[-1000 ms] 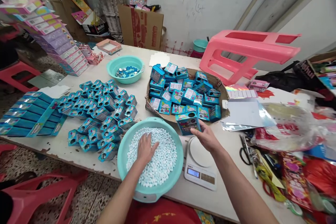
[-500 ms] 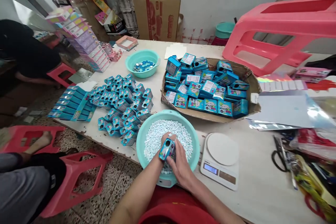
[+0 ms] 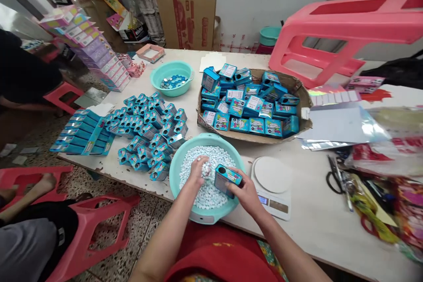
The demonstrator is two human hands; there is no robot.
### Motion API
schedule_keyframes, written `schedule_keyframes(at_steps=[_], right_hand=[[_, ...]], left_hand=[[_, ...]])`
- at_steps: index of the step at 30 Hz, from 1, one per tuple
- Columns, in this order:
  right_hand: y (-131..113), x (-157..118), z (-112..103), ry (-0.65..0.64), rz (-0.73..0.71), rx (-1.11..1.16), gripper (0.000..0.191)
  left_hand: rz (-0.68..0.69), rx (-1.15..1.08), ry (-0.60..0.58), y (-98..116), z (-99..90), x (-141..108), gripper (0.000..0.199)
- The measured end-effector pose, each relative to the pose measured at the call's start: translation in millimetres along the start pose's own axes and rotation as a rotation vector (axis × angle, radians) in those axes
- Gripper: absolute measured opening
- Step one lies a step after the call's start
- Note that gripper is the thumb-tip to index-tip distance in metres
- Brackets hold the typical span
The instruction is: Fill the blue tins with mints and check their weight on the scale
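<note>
My right hand [image 3: 246,191] grips a small blue printed box [image 3: 228,180] tilted over the bowl, its round dark hole facing up. Curled beside it, my left hand [image 3: 197,171] has a few small white pellets [image 3: 206,169] at its fingers. Both hands are above a turquoise bowl [image 3: 176,200] filled with a mass of these pellets. Left of the bowl, many similar blue boxes [image 3: 158,154] with round holes stand close together on the table.
A kitchen scale [image 3: 271,176] sits right of the bowl. Behind are a cardboard tray [image 3: 302,119] of blue boxes and a second turquoise bowl [image 3: 183,90] with small blue discs. Scissors [image 3: 335,176] lie at right; a pink stool [image 3: 284,53] rests on the table. Another person sits at left.
My hands, together around the box before, have parted. The right hand now has the box to the right, while the left is among the pellets. The camera view has shifted slightly.
</note>
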State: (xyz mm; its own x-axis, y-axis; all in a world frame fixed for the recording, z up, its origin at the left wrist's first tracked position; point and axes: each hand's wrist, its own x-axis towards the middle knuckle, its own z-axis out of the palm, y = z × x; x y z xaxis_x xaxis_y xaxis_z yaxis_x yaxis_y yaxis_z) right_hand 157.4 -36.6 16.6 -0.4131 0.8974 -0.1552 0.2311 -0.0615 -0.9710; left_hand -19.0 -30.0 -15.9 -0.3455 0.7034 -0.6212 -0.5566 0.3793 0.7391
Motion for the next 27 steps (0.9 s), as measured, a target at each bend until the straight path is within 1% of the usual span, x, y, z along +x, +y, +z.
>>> schedule_keyframes(at_steps=[2,4,5,7,9,12,14,16,20,23,27], right_hand=[[-1.9,0.0,-6.9,0.067,-0.063,-0.090,0.037],[-3.5,1.6,-6.6,0.097,-0.157,-0.189,0.035],[-3.9,2.5,-4.5,0.098,-0.187,-0.228,0.033],[-3.9,3.8,1.0,0.084,-0.195,-0.276,0.032],[-4.0,4.2,5.5,0.085,-0.184,-0.300,0.031],[-8.5,3.7,7.4,0.105,-0.219,-0.320,0.031],[-15.4,3.6,6.8,0.115,-0.252,-0.319,0.031],[-24.1,4.3,6.5,0.104,-0.266,-0.308,0.031],[-38.6,8.0,7.1,0.075,-0.250,-0.303,0.032],[-42.5,10.5,5.8,0.093,-0.241,-0.314,0.031],[-40.0,10.2,3.1,0.129,-0.251,-0.301,0.030]], left_hand=[[0.009,-0.032,-0.075,19.8,3.8,-13.6,0.028],[0.060,-0.120,-0.168,35.7,11.9,-28.3,0.026],[0.095,-0.178,-0.212,41.3,17.3,-34.9,0.025],[0.163,-0.270,-0.270,47.1,28.8,-44.9,0.022],[0.206,-0.310,-0.250,47.5,38.3,-49.4,0.022],[0.245,-0.344,-0.166,44.8,45.6,-49.7,0.023],[0.276,-0.336,-0.139,44.4,47.0,-49.5,0.024],[0.306,-0.295,-0.139,46.0,47.6,-50.9,0.024],[0.366,-0.183,-0.094,52.5,49.6,-55.4,0.025],[0.401,-0.122,-0.044,55.6,51.2,-57.1,0.027],[0.428,-0.102,-0.053,56.1,51.0,-58.0,0.032]])
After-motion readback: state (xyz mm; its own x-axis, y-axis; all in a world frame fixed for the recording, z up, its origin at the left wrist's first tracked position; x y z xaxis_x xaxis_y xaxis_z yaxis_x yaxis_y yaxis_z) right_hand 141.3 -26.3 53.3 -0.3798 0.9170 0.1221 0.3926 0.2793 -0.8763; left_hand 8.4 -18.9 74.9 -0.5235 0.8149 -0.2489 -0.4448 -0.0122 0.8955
